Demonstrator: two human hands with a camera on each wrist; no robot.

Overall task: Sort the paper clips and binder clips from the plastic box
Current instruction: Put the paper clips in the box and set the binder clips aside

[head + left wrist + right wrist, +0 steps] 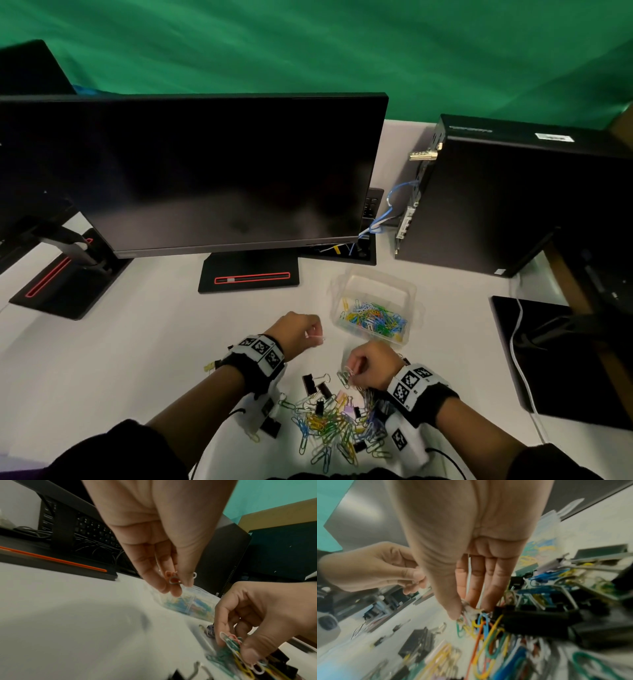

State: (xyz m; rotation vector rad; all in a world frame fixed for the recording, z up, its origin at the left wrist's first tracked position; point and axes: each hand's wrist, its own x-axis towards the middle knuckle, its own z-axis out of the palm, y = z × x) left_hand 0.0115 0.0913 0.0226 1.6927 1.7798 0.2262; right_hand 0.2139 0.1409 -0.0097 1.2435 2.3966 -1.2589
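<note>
Fingers (pixel 173 591) of the left hand (pixel 297 330) pinch one white paper clip (pixel 174 581); the right hand (pixel 371 363) pinches a tangled bunch (pixel 230 641) above the pile (pixel 337 423) (beside the plastic box (pixel 409 301)). Linked clips may drag binder clips (pixel 310 383) along.

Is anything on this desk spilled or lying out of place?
Yes. A mixed heap of paper clips and black binder clips lies loose on the desk, in front of the plastic box. The box holds only coloured paper clips.
</note>
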